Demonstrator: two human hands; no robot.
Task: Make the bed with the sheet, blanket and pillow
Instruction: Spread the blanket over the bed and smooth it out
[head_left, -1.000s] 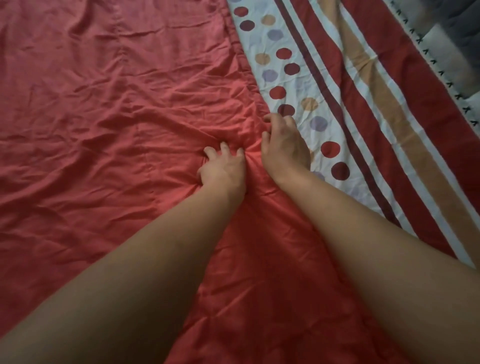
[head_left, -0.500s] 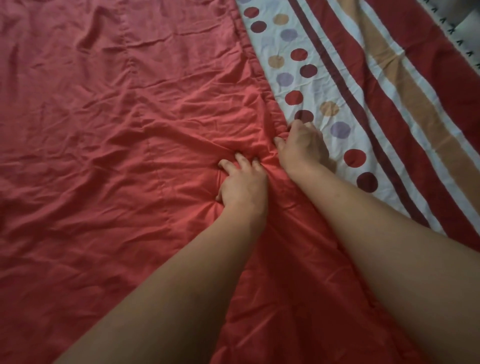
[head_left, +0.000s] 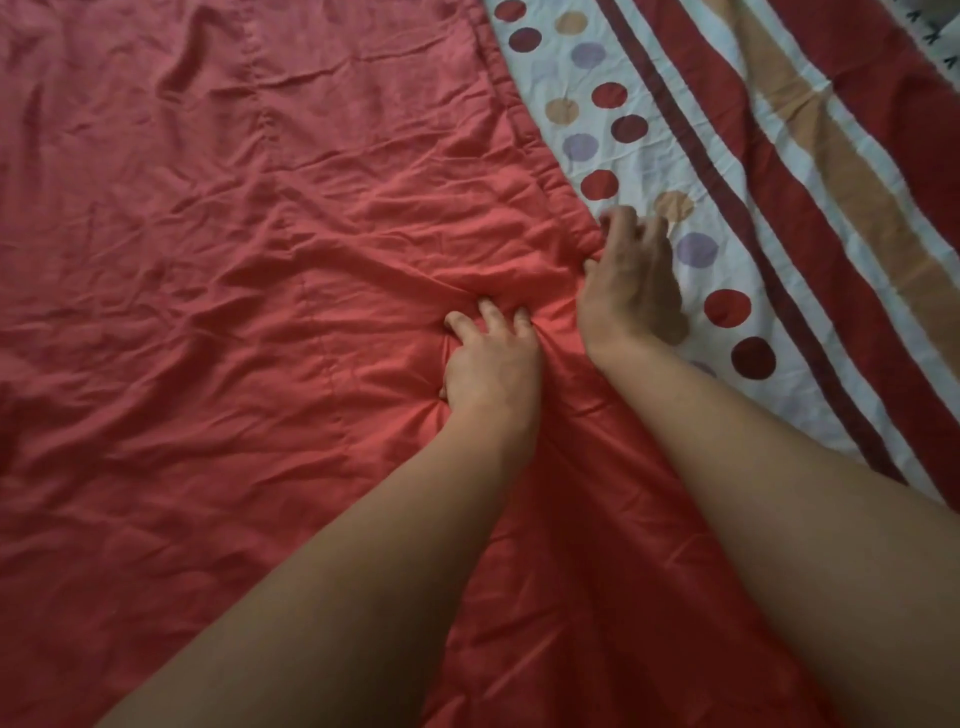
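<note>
The left hand (head_left: 491, 364) digs its fingers into the wrinkled red blanket (head_left: 208, 312), with folds bunched around it. The right hand (head_left: 626, 286) lies at the blanket's edge over the spotted, striped sheet (head_left: 779, 208), its fingers blurred.

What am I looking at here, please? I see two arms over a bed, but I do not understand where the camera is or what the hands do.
There is no machine here: these are a person's two bare arms. The camera sits on the person's head and looks forward and down, so the arms enter from the bottom. Under them lies a wrinkled red blanket, filling the left and middle of the picture. To its right shows a patterned sheet with dots and stripes. The left hand grips a bunch of the red blanket; folds run out from its curled fingers. The right hand is at the blanket's edge, partly over the sheet; its fingers are blurred, so I cannot tell whether it holds anything.
</note>
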